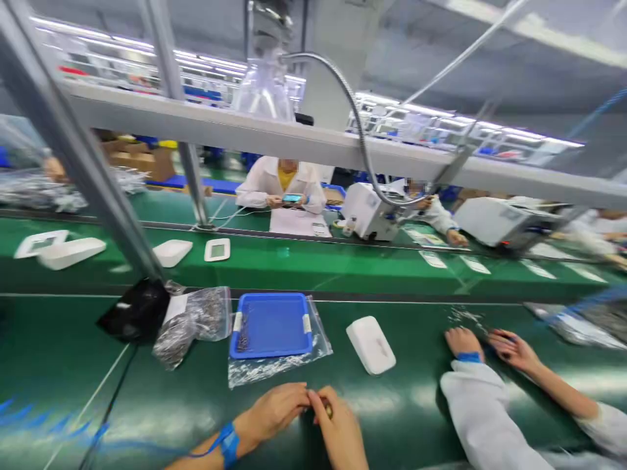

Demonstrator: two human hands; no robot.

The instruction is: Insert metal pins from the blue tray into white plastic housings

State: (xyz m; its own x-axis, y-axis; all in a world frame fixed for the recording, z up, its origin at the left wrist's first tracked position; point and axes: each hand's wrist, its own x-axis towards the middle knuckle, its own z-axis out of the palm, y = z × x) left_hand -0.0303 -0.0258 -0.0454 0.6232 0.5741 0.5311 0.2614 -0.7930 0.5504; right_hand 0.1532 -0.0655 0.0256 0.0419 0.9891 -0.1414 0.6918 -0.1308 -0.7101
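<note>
My left hand point(279, 410), with a blue wrist strap point(228, 444), is closed in a pinch, and its fingertips meet those of my right hand. Whatever is between the left fingers is too small to make out. My right hand point(340, 427) curls around a small yellowish thing point(328, 410), mostly hidden by the fingers. Just beyond my hands lies a blue tray point(277, 326) with small dark pieces, probably screws, along its left side. It rests on a clear plastic bag point(264, 373). A white plastic housing point(371, 344) lies on the green surface to the right.
Bags of small metal parts point(196, 320) and a black bag point(134, 310) lie left, beside a metal post point(105, 163). A co-worker's hands point(490, 346) work at right near scattered small parts. Behind runs a green conveyor point(294, 264) carrying white housings. Another person sits beyond.
</note>
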